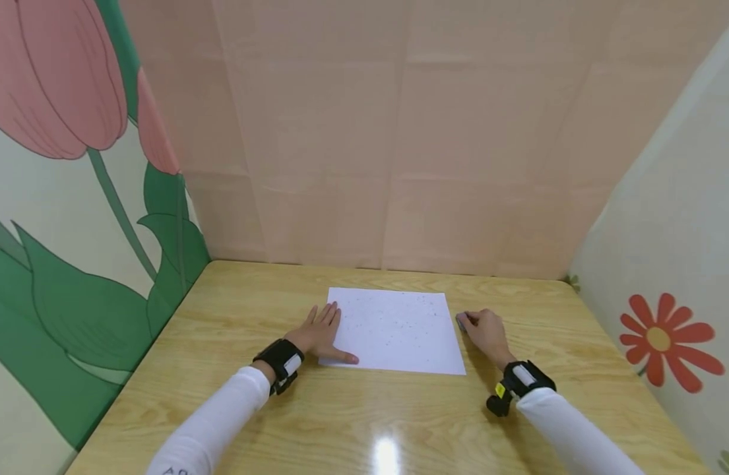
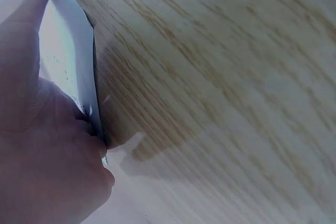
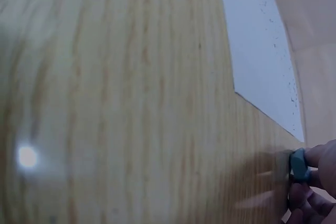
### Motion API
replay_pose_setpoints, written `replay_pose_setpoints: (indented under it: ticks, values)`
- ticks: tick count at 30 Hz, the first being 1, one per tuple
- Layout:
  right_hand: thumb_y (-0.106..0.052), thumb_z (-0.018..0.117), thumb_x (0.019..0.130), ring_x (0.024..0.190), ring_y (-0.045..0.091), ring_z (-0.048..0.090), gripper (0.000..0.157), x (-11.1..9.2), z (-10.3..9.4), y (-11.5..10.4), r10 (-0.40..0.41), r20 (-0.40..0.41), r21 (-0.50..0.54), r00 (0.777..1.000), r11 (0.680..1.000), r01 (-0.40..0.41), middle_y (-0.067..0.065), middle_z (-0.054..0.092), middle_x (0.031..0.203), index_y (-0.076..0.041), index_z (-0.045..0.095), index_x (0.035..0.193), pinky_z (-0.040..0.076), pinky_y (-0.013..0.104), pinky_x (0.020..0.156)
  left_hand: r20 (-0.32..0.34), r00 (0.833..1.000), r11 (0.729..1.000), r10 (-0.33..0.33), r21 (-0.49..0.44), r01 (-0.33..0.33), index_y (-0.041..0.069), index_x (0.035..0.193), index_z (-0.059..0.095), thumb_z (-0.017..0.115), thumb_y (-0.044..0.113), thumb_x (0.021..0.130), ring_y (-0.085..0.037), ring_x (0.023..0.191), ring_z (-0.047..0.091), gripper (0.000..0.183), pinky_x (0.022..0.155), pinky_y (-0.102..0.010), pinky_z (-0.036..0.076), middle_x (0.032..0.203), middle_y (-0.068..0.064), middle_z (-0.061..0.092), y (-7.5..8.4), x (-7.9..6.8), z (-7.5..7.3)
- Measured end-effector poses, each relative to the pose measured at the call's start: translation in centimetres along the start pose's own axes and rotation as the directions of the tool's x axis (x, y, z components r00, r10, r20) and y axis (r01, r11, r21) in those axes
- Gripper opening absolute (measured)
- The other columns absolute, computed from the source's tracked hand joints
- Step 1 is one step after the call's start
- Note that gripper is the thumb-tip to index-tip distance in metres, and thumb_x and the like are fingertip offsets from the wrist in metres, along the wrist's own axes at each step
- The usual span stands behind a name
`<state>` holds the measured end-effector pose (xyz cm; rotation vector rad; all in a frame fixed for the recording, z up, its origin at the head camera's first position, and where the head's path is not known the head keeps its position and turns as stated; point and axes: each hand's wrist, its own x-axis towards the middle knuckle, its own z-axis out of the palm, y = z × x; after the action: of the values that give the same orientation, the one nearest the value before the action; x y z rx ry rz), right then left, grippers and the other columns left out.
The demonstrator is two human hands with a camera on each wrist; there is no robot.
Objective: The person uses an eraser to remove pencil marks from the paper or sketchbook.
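A white sheet of paper [image 1: 400,313], sprinkled with small dark specks, lies flat on the wooden table. My left hand [image 1: 321,336] rests spread over its left edge, the thumb along the near left corner. In the left wrist view, the paper [image 2: 65,40] lifts slightly along the edge by that hand. Just off the sheet's right edge, my right hand [image 1: 489,335] pinches a small blue-grey eraser [image 1: 462,321] between thumb and fingers. The right wrist view shows the eraser [image 3: 300,165] at the fingertips, close to the table surface; its far side is hidden.
The wooden table [image 1: 340,422] runs back to a plain pinkish-tan wall covering [image 1: 400,165]. A panel painted with tulips [image 1: 61,79] stands at the left side, and one with a red flower [image 1: 658,338] at the right.
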<state>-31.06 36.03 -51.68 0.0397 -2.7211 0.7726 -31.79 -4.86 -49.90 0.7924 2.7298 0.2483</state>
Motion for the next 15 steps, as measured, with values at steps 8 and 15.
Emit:
replay_pose_setpoints:
  ticks: [8,15]
  values:
    - [-0.018,0.064,0.102,0.074,0.024,0.057,0.034,-0.7,0.5,0.4,0.006,-0.037,-0.051,0.999,0.999,-0.008,0.029,0.069,0.099,0.011,0.072,0.117,0.043,0.03,0.063,0.011,1.0,1.0,0.006,-0.009,-0.006,-0.005,0.162,0.009,0.062,0.075,0.086,-0.034,0.161,0.002,0.123,0.129,-0.055,0.002,0.171,-0.024,-0.001,1.2,-0.8,-1.0]
    - [-0.022,0.061,0.104,0.087,0.037,0.061,0.038,-1.0,0.6,0.3,-0.066,-0.054,-0.161,0.996,0.985,0.056,0.028,0.066,0.103,0.007,0.067,0.128,0.05,0.048,0.073,-0.029,0.999,0.998,0.038,-0.051,-0.039,-0.003,0.162,0.013,0.052,0.077,0.091,-0.036,0.161,0.002,0.115,0.128,-0.059,0.0,0.171,-0.025,0.001,0.5,-0.1,0.0]
